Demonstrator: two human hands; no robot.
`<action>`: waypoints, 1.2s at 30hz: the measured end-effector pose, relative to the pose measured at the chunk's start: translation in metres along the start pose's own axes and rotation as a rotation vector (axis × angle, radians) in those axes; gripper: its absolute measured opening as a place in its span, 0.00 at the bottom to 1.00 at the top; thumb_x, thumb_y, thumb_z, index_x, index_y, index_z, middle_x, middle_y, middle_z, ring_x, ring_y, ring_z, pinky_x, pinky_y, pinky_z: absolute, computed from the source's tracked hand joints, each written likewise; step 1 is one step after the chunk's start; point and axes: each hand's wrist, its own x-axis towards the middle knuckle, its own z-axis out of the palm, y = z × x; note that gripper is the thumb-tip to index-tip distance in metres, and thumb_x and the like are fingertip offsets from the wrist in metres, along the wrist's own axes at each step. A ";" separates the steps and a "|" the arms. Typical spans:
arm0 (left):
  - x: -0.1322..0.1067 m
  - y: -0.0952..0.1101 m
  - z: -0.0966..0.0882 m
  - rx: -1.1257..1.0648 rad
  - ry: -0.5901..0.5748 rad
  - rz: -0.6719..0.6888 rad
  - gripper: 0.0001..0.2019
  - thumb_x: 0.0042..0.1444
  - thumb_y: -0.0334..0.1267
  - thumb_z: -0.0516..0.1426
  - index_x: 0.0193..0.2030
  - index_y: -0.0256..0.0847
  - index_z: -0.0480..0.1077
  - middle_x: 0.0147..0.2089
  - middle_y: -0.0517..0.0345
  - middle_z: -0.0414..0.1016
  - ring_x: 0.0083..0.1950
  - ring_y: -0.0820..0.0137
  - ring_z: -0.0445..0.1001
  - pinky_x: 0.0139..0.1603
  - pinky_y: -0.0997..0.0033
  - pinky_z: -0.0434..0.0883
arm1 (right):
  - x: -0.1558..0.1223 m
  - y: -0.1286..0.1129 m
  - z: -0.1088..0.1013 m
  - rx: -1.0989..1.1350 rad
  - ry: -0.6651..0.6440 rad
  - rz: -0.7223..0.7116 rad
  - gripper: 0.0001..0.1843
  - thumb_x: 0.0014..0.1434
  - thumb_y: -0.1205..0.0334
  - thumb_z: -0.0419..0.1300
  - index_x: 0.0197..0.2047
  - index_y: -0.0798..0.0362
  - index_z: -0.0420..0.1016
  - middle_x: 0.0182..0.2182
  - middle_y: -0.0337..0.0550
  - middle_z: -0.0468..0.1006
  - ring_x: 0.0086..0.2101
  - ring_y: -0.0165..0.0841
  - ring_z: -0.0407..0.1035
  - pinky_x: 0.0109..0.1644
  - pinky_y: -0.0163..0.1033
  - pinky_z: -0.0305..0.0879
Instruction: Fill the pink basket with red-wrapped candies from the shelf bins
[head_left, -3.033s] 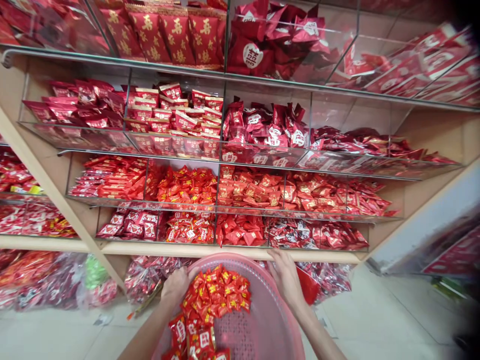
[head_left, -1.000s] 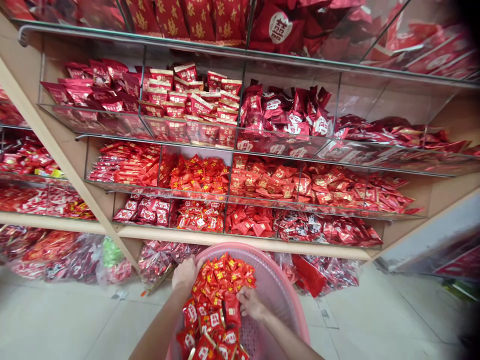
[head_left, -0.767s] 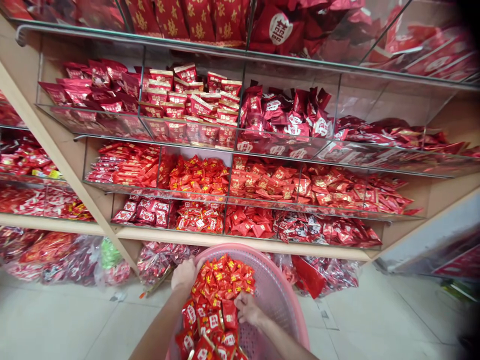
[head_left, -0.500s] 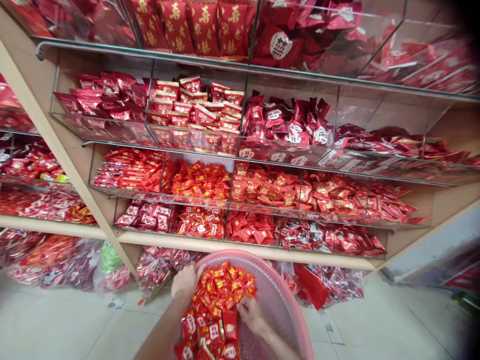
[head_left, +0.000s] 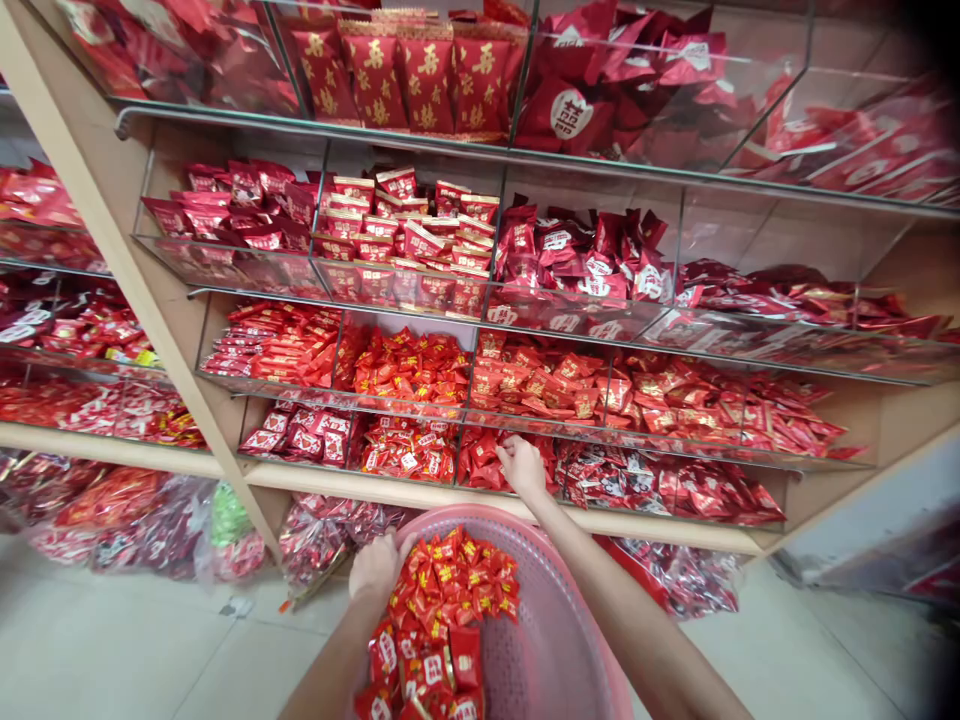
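A pink plastic basket (head_left: pixel 570 590) stands in front of me, holding small red-and-yellow wrapped candies (head_left: pixel 454 580) and larger red packets (head_left: pixel 431 670) with white labels. My left hand (head_left: pixel 375 565) is closed over the basket's left rim. My right hand (head_left: pixel 525 468) is at a bottom-row shelf bin, its curled fingers among plain red wrapped candies (head_left: pixel 480 462). Whatever lies between those fingertips is too small to make out. The right forearm crosses above the basket's far rim.
Glass-fronted shelves (head_left: pixel 420 305) rise behind the basket, their bins filled with red packets. A wooden ledge (head_left: pixel 315 482) runs along the bottom. Clear plastic bags of packets (head_left: pixel 135 525) lie below it on the tiled floor (head_left: pixel 112 640). A wooden upright (head_left: pixel 112 260) divides the shelving.
My right hand has moved from the candies in the basket up and forward to the bottom-row bin. My left hand stays on the rim. The view has shifted slightly.
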 end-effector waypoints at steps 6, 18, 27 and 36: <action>0.001 -0.001 0.004 -0.001 -0.028 -0.016 0.32 0.56 0.58 0.34 0.45 0.35 0.68 0.35 0.42 0.75 0.37 0.57 0.75 0.35 0.61 0.69 | 0.009 0.000 0.021 0.095 -0.080 0.146 0.09 0.52 0.61 0.54 0.26 0.52 0.73 0.25 0.44 0.76 0.27 0.32 0.71 0.32 0.33 0.61; 0.001 -0.001 0.005 0.021 -0.014 -0.014 0.32 0.55 0.59 0.35 0.46 0.36 0.68 0.35 0.42 0.75 0.37 0.57 0.75 0.36 0.60 0.69 | -0.062 0.031 -0.026 0.551 0.025 0.028 0.14 0.55 0.50 0.50 0.32 0.52 0.63 0.17 0.33 0.66 0.14 0.27 0.62 0.19 0.31 0.58; 0.002 -0.001 0.004 -0.001 -0.038 -0.002 0.33 0.54 0.59 0.34 0.44 0.36 0.68 0.34 0.42 0.75 0.37 0.55 0.75 0.35 0.59 0.69 | -0.147 0.102 0.005 0.520 -0.901 0.113 0.13 0.53 0.51 0.52 0.30 0.53 0.60 0.21 0.33 0.66 0.13 0.24 0.61 0.13 0.27 0.49; 0.000 0.001 0.000 -0.008 -0.046 -0.011 0.32 0.55 0.58 0.35 0.46 0.36 0.67 0.35 0.43 0.75 0.37 0.56 0.75 0.36 0.60 0.68 | -0.149 0.120 0.041 0.361 -1.129 0.323 0.09 0.48 0.62 0.58 0.21 0.55 0.62 0.13 0.32 0.64 0.12 0.23 0.61 0.13 0.25 0.47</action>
